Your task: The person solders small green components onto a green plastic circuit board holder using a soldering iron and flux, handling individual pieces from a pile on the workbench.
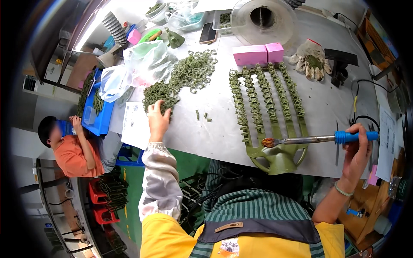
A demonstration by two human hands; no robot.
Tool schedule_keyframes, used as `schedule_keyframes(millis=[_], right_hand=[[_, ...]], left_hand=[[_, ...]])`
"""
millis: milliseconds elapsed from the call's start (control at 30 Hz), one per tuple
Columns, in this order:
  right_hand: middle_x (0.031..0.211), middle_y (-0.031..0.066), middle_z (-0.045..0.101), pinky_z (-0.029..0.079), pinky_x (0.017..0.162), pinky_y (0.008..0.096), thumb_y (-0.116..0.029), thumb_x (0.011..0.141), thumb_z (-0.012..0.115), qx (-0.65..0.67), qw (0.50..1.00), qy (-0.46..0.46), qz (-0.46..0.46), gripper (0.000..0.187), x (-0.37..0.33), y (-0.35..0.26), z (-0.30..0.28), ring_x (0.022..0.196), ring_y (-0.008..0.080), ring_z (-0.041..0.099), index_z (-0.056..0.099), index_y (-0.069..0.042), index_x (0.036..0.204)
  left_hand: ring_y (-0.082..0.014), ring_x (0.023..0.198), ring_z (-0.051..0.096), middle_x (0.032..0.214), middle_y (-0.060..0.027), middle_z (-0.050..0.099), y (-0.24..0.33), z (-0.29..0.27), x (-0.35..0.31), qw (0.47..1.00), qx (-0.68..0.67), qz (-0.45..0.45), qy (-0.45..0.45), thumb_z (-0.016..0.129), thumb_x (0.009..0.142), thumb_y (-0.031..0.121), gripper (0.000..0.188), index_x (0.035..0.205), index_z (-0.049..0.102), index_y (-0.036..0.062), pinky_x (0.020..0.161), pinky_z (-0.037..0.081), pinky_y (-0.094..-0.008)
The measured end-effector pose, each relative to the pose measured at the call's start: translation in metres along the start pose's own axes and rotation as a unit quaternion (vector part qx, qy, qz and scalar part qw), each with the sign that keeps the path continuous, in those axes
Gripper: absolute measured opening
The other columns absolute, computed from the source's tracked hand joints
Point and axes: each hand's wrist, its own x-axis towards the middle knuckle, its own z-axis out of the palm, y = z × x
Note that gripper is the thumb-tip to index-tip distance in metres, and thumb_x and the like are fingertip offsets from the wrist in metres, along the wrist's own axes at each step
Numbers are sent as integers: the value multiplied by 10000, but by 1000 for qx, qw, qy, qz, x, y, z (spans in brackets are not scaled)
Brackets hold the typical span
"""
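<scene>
My left hand point(158, 123) reaches to the near edge of a heap of small green wax rings point(192, 71). Its thumb and fingers are apart and touch the pieces, with nothing seen lifted. In my right hand point(357, 150) is the blue handle of a soldering iron point(310, 139), held level. Its browned tip points left, over the base of a green wax tree point(282, 155). Several rows of small green pieces line the tree's long bars, and the near parts of some bars are bare. The tree's far end lies by pink blocks point(250, 55).
Loose green bits point(208, 118) lie mid-table. Plastic bags point(148, 60), a phone point(208, 33) and a clear round hood point(263, 19) stand farther back. Stained gloves point(310, 60) and a black stand point(340, 64) are at right. A person in orange point(77, 155) sits at left beside a blue tray point(102, 116).
</scene>
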Motion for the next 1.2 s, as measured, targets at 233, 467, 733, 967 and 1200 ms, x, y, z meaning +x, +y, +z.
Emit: schedule_keyframes(millis=[233, 467, 733, 967, 1200], right_hand=[[823, 34, 624, 405, 525, 214, -267, 927, 657, -2, 1000, -1, -6, 239, 2, -3, -1, 603, 71, 521, 642, -51, 825], [817, 34, 612, 400, 523, 210, -266, 933, 647, -11, 1000, -6, -16, 249, 1, -7, 1, 606, 68, 513, 632, -46, 817], [817, 34, 607, 397, 519, 206, -270, 937, 640, -21, 1000, -9, -21, 256, 0, -7, -5, 606, 67, 510, 634, -41, 821], [828, 36, 606, 394, 518, 202, -279, 934, 643, -26, 999, 2, -23, 265, 0, -7, -5, 622, 64, 512, 634, -40, 820], [820, 34, 619, 407, 530, 204, -276, 929, 649, -31, 999, 2, -23, 253, 0, -10, -7, 618, 71, 525, 643, -45, 824]], left_hand=[[-294, 919, 609, 1137, -136, 573, 70, -12, -32, 972, 97, 213, 31, 717, 848, 89, 311, 1152, 655, 89, 780, 524, -362], [-312, 816, 647, 1000, -155, 628, 124, 3, -47, 973, -131, 176, -72, 619, 914, 70, 172, 1063, 667, -2, 742, 517, -375], [-330, 895, 608, 938, -143, 645, 121, 18, 4, 985, -56, 162, -3, 651, 860, 73, 125, 962, 661, 0, 798, 490, -414], [-315, 914, 581, 900, -111, 654, 104, 32, 21, 972, 125, 199, 30, 676, 814, 96, 87, 860, 649, 26, 836, 464, -407], [-95, 600, 593, 700, -49, 668, 120, -2, -5, 968, -249, -17, -40, 725, 862, 127, 153, 863, 658, -10, 583, 483, -254]])
